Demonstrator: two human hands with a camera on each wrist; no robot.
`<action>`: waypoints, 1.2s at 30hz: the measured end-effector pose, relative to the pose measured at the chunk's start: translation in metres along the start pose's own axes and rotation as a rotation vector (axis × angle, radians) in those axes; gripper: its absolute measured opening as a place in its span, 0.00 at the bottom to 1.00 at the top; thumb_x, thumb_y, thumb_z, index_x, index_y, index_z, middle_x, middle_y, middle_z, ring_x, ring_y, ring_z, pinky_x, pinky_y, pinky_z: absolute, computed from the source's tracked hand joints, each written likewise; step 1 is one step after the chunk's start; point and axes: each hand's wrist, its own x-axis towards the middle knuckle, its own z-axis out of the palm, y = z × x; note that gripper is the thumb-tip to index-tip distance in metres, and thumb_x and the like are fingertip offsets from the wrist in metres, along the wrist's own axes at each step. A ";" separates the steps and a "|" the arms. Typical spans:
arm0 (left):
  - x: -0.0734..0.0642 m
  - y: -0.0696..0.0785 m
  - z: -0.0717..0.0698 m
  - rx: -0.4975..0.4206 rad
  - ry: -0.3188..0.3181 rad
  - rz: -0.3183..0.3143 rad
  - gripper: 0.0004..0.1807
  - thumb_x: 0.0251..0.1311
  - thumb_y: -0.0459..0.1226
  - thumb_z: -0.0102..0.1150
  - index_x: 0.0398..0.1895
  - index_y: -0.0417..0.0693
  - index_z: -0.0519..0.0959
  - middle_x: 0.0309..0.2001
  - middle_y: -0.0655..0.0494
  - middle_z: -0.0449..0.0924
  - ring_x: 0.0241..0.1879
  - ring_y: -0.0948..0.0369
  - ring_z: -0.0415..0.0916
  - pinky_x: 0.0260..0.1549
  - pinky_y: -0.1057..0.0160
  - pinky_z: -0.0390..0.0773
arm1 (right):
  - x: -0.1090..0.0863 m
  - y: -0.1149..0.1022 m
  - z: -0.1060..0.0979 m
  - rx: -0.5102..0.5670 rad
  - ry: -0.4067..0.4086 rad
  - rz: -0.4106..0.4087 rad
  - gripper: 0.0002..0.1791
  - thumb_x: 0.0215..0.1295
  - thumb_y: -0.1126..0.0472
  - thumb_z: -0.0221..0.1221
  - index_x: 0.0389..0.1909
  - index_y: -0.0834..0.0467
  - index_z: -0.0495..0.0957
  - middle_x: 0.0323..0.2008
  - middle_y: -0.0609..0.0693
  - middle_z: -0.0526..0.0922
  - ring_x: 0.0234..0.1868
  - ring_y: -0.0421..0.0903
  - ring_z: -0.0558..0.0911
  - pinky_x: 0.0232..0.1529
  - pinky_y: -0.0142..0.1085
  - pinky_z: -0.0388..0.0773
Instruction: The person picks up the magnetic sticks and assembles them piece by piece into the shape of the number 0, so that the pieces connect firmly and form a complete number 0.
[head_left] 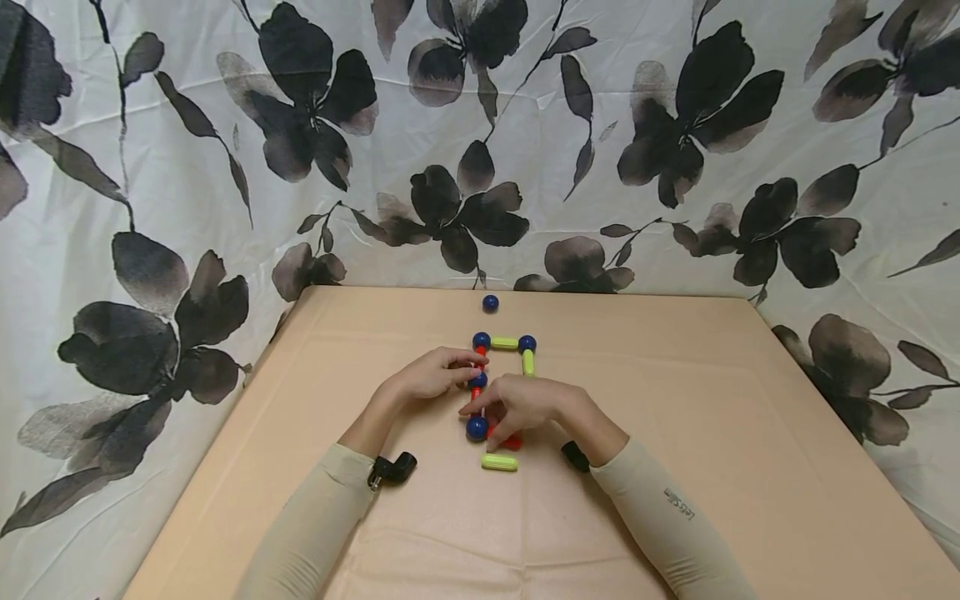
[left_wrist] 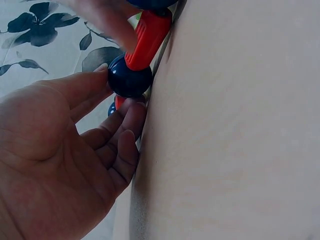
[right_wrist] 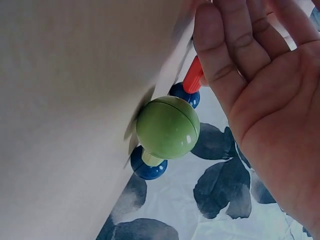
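Observation:
Blue balls joined by red and green rods form a shape on the table. My left hand [head_left: 431, 375] pinches the middle blue ball [left_wrist: 131, 77] of its left side between thumb and fingers. A red rod [left_wrist: 150, 37] runs from that ball to the nearer blue ball [head_left: 476, 428]. Over the near part of the shape is my right hand [head_left: 525, 404], index finger beside this rod and thumb near another red piece [head_left: 512, 442]. Its fingers are spread and only loosely bent. Beneath the right hand, a green ball [right_wrist: 168, 127] shows only in the right wrist view.
A loose green rod [head_left: 499, 462] lies in front of the shape. One separate blue ball [head_left: 491, 303] sits near the table's far edge. Behind the table [head_left: 660, 400] hangs a floral cloth [head_left: 570, 167].

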 end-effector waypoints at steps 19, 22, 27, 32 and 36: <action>0.002 -0.002 0.000 0.016 0.010 0.015 0.19 0.78 0.43 0.55 0.67 0.49 0.80 0.55 0.55 0.84 0.44 0.58 0.77 0.42 0.62 0.76 | 0.002 0.000 0.000 0.003 0.021 0.047 0.25 0.63 0.53 0.74 0.60 0.52 0.83 0.34 0.45 0.82 0.35 0.40 0.78 0.36 0.30 0.75; 0.002 -0.002 0.000 0.009 0.005 0.012 0.20 0.78 0.43 0.55 0.67 0.49 0.79 0.54 0.54 0.84 0.42 0.58 0.77 0.42 0.62 0.76 | 0.003 -0.001 0.000 -0.006 0.013 0.062 0.26 0.62 0.52 0.75 0.61 0.51 0.82 0.35 0.47 0.82 0.36 0.40 0.77 0.37 0.30 0.75; 0.001 0.000 0.000 0.002 0.002 0.007 0.20 0.78 0.42 0.54 0.67 0.49 0.79 0.55 0.54 0.84 0.44 0.58 0.77 0.43 0.61 0.77 | 0.004 -0.002 0.001 0.007 0.013 0.073 0.25 0.61 0.54 0.75 0.59 0.51 0.82 0.35 0.48 0.82 0.35 0.40 0.77 0.36 0.31 0.75; 0.001 0.000 0.000 0.006 0.004 0.008 0.20 0.78 0.42 0.55 0.67 0.49 0.79 0.57 0.54 0.84 0.45 0.58 0.77 0.45 0.61 0.78 | 0.005 -0.003 0.000 0.009 0.024 0.066 0.24 0.61 0.55 0.75 0.57 0.50 0.82 0.35 0.49 0.82 0.35 0.40 0.77 0.36 0.31 0.76; 0.000 0.000 0.000 0.005 0.006 0.007 0.20 0.78 0.43 0.55 0.67 0.49 0.79 0.57 0.53 0.83 0.44 0.58 0.78 0.44 0.61 0.78 | 0.004 -0.003 -0.002 -0.014 0.027 0.064 0.23 0.62 0.55 0.75 0.58 0.50 0.82 0.35 0.49 0.82 0.35 0.41 0.77 0.36 0.31 0.76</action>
